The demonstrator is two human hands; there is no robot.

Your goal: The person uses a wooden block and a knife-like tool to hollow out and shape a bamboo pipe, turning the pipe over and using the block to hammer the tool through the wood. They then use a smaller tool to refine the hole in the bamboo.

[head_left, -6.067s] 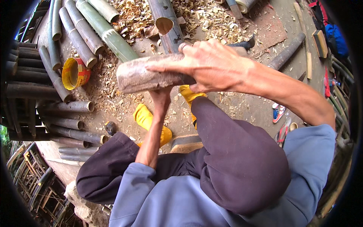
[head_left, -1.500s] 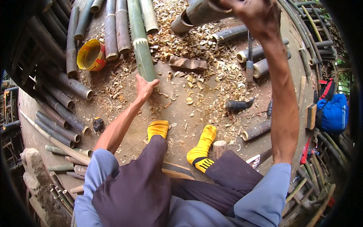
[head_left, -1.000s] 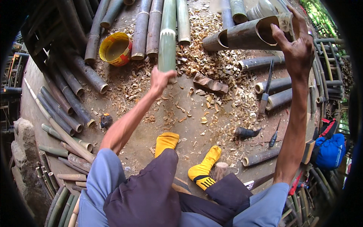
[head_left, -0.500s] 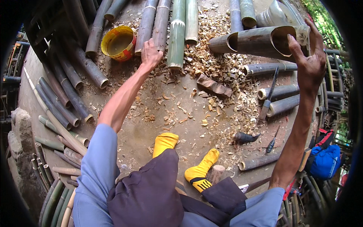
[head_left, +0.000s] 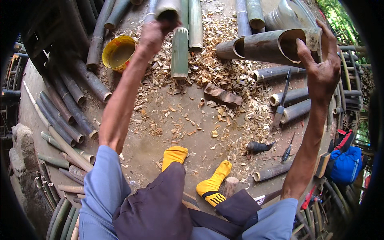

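Note:
Up at the far side, my left hand (head_left: 151, 37) is closed on the near end of a bamboo tube (head_left: 169, 5), whose dark hollow mouth tips up toward me. Motion smears the fingers a little. At the right, my right hand (head_left: 326, 70) grips the right end of a thick bamboo tube with notches cut in it (head_left: 264, 45), thumb at the open rim. That tube lies crosswise over wood chips. A green bamboo tube (head_left: 179, 56) with a pale jagged ring lies just right of my left hand.
Wood chips (head_left: 224, 76) cover the middle floor around a split wood block (head_left: 223, 93). A yellow bucket (head_left: 119, 54) of murky liquid stands left. Knives (head_left: 283, 98), a dark horn-shaped piece (head_left: 260, 147) and bamboo tubes (head_left: 294, 96) lie right. More bamboo (head_left: 68, 96) lines the left.
My left hand has moved away from me and raised the near end of a bamboo tube, so its mouth now shows. My right hand keeps its hold on the notched tube.

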